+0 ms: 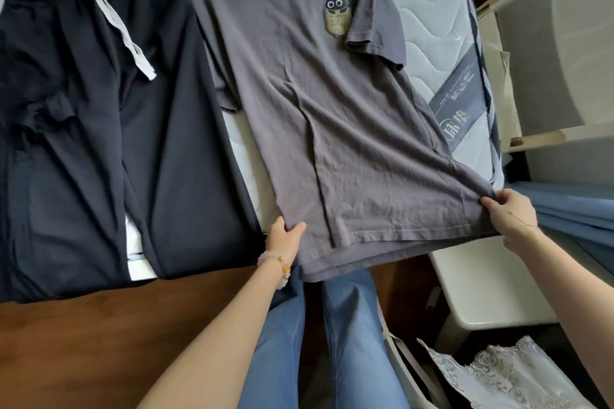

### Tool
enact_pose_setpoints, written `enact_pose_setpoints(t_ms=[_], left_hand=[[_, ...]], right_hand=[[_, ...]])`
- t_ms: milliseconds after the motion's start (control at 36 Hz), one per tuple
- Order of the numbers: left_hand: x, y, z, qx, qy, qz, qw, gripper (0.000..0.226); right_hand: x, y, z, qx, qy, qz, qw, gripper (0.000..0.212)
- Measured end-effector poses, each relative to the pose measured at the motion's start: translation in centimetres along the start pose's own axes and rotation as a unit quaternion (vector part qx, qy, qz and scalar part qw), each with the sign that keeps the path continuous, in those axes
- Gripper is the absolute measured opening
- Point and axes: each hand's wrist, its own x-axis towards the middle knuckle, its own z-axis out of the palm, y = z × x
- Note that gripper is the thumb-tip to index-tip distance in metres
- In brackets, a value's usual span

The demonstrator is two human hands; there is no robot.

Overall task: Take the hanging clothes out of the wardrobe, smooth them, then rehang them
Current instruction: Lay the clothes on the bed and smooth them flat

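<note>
A grey T-shirt (309, 103) with a small cat print on the chest lies spread on a white quilted mattress (428, 10), its hem hanging over the near edge. My left hand (284, 234) pinches the hem's left corner. My right hand (508, 209) grips the hem's right corner, and the fabric is pulled taut between them. Dark navy drawstring trousers (99, 129) lie flat to the left of the shirt, their white cord across the waistband.
A brown wooden bed frame (83, 342) runs along the near edge. At the right stand a white stool (481, 282), blue fabric (578, 209) and pale shelves (538, 136). Lace cloth (511, 375) lies at the bottom right. My legs in blue jeans are below the shirt.
</note>
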Motion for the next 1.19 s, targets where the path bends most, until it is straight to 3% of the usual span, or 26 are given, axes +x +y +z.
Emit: enact_pose_setpoints(t_ms=[111,167,250,333,389,444,500,556,611,639,750,972,1028,1194], left_hand=[[-3.5,1.4,2.3,0.071,0.16,0.161,0.971,0.022],[-4.4,2.6,4.6,0.125,0.172,0.209,0.955,0.019],[-4.6,4.6,8.8,0.186,0.095,0.261,0.942,0.034],[-4.3,5.7,12.2,0.269,-0.04,0.26,0.927,0.054],[-3.8,6.1,13.2,0.327,-0.119,0.251,0.903,0.054],[-3.2,6.1,13.1,0.327,-0.143,0.261,0.897,0.048],[-2.7,5.7,12.0,0.249,-0.094,0.289,0.919,0.041],[-2.6,5.4,10.5,0.187,0.05,0.316,0.929,0.035],[-1.8,4.7,8.9,0.14,0.191,0.264,0.935,0.037],[-1.3,4.6,8.2,0.107,0.215,0.208,0.948,0.044],[0.6,5.3,7.3,-0.022,0.091,0.026,0.995,0.061],[1.4,6.2,6.9,-0.096,0.062,-0.031,0.993,0.026],[1.5,5.2,6.1,-0.123,0.047,-0.041,0.99,0.032],[0.9,2.9,3.4,-0.291,-0.007,-0.096,0.952,0.018]], right_hand=[[-0.4,0.2,0.3,0.001,-0.012,0.003,1.0,0.023],[-0.6,0.4,0.5,0.01,-0.016,0.003,1.0,0.021],[-0.6,0.8,0.8,0.02,-0.021,-0.003,1.0,0.02],[-0.5,0.9,0.8,0.025,-0.025,-0.006,0.999,0.021],[-0.3,1.0,0.9,0.029,-0.029,-0.007,0.999,0.021],[-0.1,1.0,0.9,0.034,-0.032,-0.007,0.999,0.02],[0.1,1.1,1.0,0.043,-0.036,-0.003,0.998,0.019],[0.3,1.3,1.2,0.046,-0.039,-0.002,0.998,0.017],[0.5,1.6,1.5,0.051,-0.043,-0.002,0.998,0.011],[0.6,1.8,1.7,0.055,-0.045,-0.001,0.997,0.009],[0.9,2.2,2.2,0.069,-0.052,-0.005,0.996,0.009],[1.3,2.4,2.5,0.08,-0.05,-0.002,0.996,0.011],[1.5,2.4,2.4,0.077,-0.05,-0.003,0.996,0.01],[1.8,2.1,2.3,0.054,-0.051,-0.001,0.997,0.013]])
